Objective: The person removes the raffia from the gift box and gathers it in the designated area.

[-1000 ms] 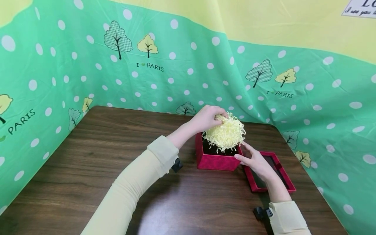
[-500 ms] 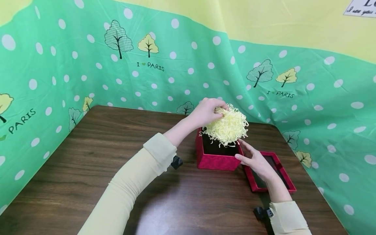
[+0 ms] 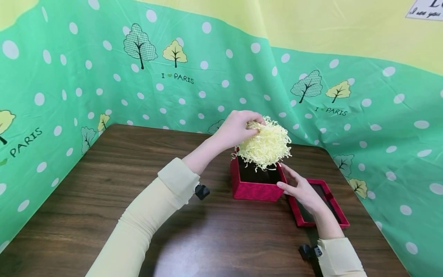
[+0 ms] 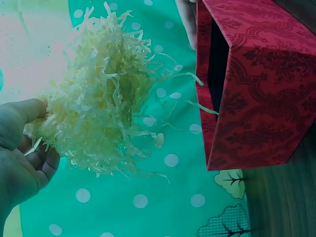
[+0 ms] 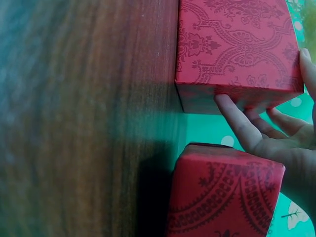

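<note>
My left hand (image 3: 238, 127) pinches a fluffy clump of pale yellow shredded paper (image 3: 268, 144) just above the red box (image 3: 257, 191). Loose strands hang from the clump (image 4: 106, 91) toward the box's opening in the left wrist view. The box is patterned with dark scrollwork, stands upright and shows a black interior. My right hand (image 3: 304, 194) rests against its right side, thumb at the front corner. In the right wrist view, the right hand's extended fingers (image 5: 242, 123) touch the side of the box (image 5: 237, 47).
The box's red lid (image 3: 339, 211) lies with its dark inside up on the brown wooden table (image 3: 104, 192), right of the box and partly behind my right hand. A green and yellow cloth (image 3: 194, 107) with dots and trees hangs around the table's back and sides.
My left hand has lifted the shredded paper up out of the box and then drifted slightly left. More of the dark interior shows. The right hand, box and lid have stayed put.
</note>
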Motion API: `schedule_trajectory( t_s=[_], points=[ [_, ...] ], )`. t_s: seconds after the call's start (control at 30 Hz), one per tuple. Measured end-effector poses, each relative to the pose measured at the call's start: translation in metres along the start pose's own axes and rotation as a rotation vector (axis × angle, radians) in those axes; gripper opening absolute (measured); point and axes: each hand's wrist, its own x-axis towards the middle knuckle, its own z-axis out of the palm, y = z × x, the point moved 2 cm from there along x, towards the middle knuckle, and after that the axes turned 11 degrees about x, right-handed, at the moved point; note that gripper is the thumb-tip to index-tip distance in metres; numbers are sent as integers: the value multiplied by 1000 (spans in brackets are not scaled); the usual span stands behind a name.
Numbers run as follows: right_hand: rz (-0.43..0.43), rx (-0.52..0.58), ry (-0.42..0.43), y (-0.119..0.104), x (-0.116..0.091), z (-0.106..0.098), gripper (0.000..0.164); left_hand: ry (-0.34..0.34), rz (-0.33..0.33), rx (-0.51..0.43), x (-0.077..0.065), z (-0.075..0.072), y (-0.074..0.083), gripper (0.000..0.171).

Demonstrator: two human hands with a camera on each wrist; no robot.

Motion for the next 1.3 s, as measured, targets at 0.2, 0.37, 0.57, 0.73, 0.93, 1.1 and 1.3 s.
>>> schedule_trajectory(
  t_s=[0.2, 0.37, 0.57, 0.73, 0.93, 1.1, 1.3],
  points=[
    [-2, -20, 4, 0, 0, -2, 73, 63, 6, -2, -11, -14, -1, 19],
    [7, -33, 14, 1, -1, -3, 74, 108, -4, 26, -20, -24, -3, 19],
    [5, -45, 19, 1, -2, -2, 74, 146, -28, 42, -32, -35, -7, 20],
    [0, -49, 24, 3, -1, -1, 75, 164, -43, 41, -42, -43, -9, 20],
    [10, -60, 34, 4, -1, 1, 77, 196, -41, 92, -54, -51, -11, 21],
    [9, -58, 42, 3, -3, 2, 75, 227, -40, 134, -66, -54, -19, 23],
    [10, -45, 38, 3, -3, 1, 76, 261, -16, 151, -82, -59, -32, 22]
  ],
)
